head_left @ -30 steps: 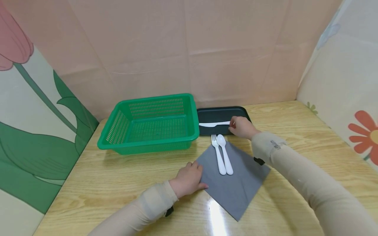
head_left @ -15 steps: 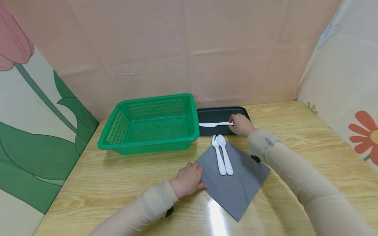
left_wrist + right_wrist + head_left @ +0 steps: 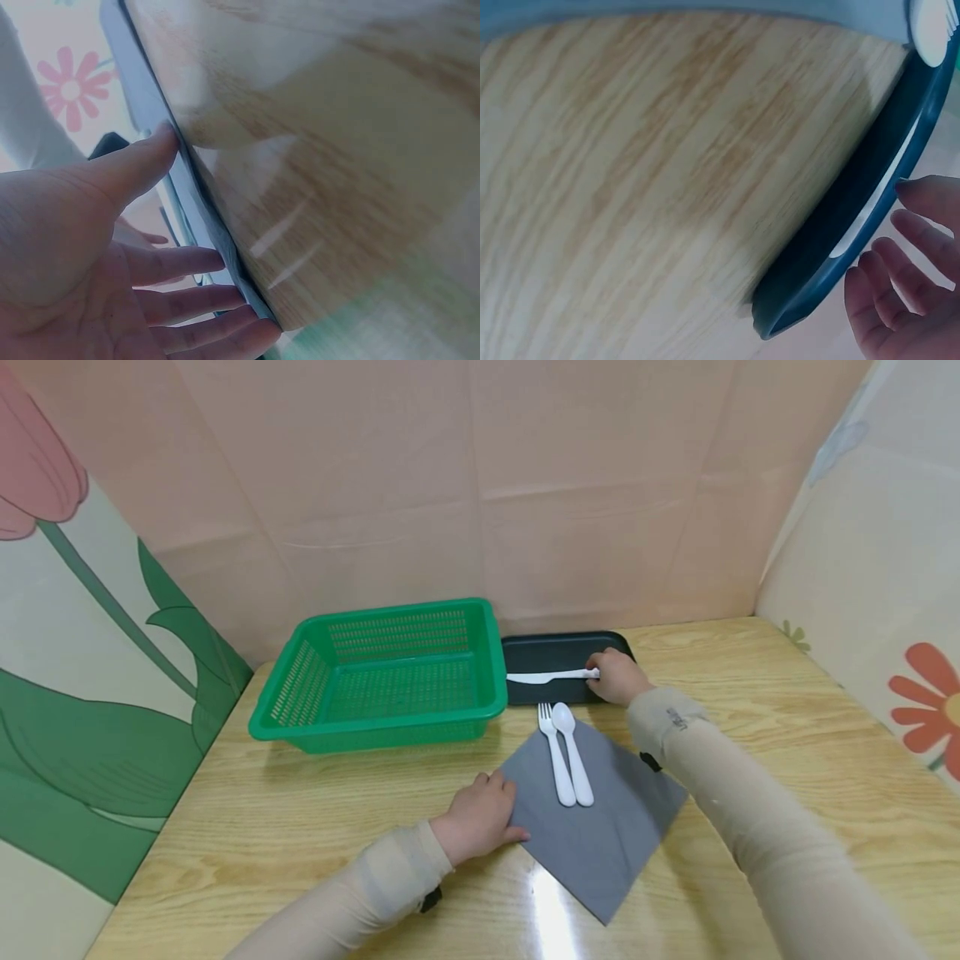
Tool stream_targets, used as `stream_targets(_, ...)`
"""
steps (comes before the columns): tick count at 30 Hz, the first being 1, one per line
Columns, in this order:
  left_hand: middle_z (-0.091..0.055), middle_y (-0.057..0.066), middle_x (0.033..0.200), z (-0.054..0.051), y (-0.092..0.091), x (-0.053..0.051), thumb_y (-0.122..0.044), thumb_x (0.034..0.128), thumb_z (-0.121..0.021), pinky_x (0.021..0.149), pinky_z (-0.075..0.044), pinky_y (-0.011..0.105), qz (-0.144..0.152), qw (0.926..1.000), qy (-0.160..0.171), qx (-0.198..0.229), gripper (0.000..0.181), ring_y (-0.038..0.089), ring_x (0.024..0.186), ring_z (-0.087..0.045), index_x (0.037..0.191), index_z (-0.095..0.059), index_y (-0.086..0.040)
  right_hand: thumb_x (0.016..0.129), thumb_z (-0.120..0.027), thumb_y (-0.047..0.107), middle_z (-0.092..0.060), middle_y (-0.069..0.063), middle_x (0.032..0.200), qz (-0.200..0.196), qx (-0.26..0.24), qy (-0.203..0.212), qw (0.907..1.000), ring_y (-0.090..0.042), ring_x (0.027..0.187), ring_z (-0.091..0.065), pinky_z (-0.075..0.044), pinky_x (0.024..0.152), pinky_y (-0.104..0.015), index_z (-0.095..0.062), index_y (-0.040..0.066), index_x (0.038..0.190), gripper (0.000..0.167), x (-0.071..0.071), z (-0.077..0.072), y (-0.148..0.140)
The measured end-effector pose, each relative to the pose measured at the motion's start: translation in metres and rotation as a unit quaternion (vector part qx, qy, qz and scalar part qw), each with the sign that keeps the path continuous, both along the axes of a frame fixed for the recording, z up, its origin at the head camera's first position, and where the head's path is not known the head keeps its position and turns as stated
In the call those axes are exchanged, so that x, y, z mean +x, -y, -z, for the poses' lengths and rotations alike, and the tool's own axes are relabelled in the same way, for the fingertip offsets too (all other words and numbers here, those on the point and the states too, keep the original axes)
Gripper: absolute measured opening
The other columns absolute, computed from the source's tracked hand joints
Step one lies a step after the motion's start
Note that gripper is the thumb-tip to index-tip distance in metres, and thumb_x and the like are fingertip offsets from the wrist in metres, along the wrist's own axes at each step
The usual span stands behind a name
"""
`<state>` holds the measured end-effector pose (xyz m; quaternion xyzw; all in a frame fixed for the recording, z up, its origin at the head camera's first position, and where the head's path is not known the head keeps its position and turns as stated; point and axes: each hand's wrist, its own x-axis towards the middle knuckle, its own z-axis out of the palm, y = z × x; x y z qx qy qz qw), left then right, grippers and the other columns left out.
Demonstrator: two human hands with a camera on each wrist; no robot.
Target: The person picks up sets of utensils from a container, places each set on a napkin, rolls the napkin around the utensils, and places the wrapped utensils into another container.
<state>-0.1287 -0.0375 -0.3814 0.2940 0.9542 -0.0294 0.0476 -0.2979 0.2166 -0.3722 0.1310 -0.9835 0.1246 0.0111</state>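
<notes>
My left hand [image 3: 480, 814] rests at the left edge of a grey cloth [image 3: 607, 852], its fingers relaxed. In the left wrist view, the thumb and fingertips of that hand [image 3: 97, 247] touch the cloth edge. A white fork [image 3: 559, 768] and spoon [image 3: 578, 768] lie side by side on the cloth, heads toward the black tray [image 3: 555, 647]. The white knife [image 3: 531, 678] lies in the tray, with my right hand [image 3: 621, 678] at its handle end. In the right wrist view, this hand [image 3: 907, 292] has loosely bent, parted fingers beside the knife [image 3: 879, 191].
A green perforated basket [image 3: 405, 727] stands left of the tray, against its left end. Behind both hangs a pink backdrop [image 3: 600, 493]. Flower-printed sheets [image 3: 847, 568] flank the wooden table [image 3: 315, 810] on both sides.
My right hand has shifted slightly up over the tray, and more of the knife's handle shows beside its fingers. My left hand, the cloth, fork and spoon are where they were.
</notes>
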Motion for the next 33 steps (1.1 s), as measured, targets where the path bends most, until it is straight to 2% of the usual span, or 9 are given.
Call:
stream_targets(12,-0.059,0.007,0.101,0.001,-0.002,0.000,-0.054,0.0827,-0.061,0.066,-0.051,0.026,-0.008,0.9999,0.011,-0.004,0.055,0.017,0.089,-0.055,0.107,-0.059,-0.004,0.088,-0.060,0.012,-0.056,-0.028,0.113,0.018,0.023,0.001,0.9996,-0.044,0.101,-0.056,-0.045,0.090,-0.053,-0.058,-0.004,0.118,0.034,-0.008,0.009,-0.002)
stream_targets(19,-0.058,0.007,0.099,-0.001,-0.002,0.001,-0.054,0.0817,-0.062,0.064,-0.050,0.026,-0.006,1.0000,0.002,-0.005,0.055,0.017,0.087,-0.054,0.105,-0.059,-0.004,0.089,-0.060,0.015,-0.054,-0.028,0.116,0.022,0.033,-0.001,0.9992,-0.045,0.101,-0.054,-0.044,0.090,-0.054,-0.055,-0.002,0.124,0.040,-0.013,0.018,-0.006)
stream_targets(33,-0.058,0.006,0.099,0.000,-0.001,0.000,-0.054,0.0823,-0.062,0.063,-0.049,0.025,-0.002,1.0000,0.001,-0.005,0.053,0.016,0.085,-0.054,0.103,-0.059,-0.005,0.090,-0.057,0.011,-0.055,-0.029,0.117,0.016,0.042,0.006,0.9990,-0.047,0.104,-0.054,-0.043,0.093,-0.054,-0.055,-0.003,0.125,0.038,-0.013,0.018,-0.005)
